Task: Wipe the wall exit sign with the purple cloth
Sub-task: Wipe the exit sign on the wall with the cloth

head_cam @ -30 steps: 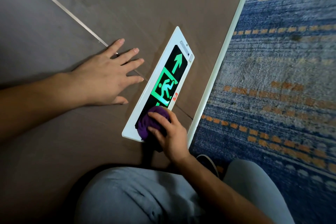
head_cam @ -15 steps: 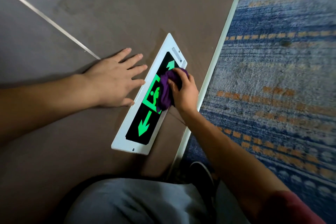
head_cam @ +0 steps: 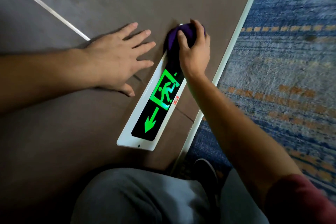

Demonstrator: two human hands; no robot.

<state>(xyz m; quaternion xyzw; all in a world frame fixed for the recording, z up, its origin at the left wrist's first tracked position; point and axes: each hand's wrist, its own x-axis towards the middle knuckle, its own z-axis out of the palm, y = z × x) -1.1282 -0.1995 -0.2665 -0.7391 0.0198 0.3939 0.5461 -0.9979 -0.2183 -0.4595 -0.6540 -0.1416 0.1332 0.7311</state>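
Note:
The exit sign is a long white-framed panel low on the brown wall, black with a lit green running figure and a green arrow. My right hand grips a bunched purple cloth and presses it on the sign's far end, hiding that end and its arrow. My left hand lies flat on the wall just left of the sign, fingers spread, holding nothing.
A white skirting strip runs along the wall's base beside the sign. Blue and orange patterned carpet fills the right side. My grey-trousered knee and a dark shoe are at the bottom. A thin metal strip crosses the wall.
My right hand slid the purple cloth along the sign from its near end, over the middle, to the far end. The lower arrow and figure are now uncovered. The left hand stayed flat.

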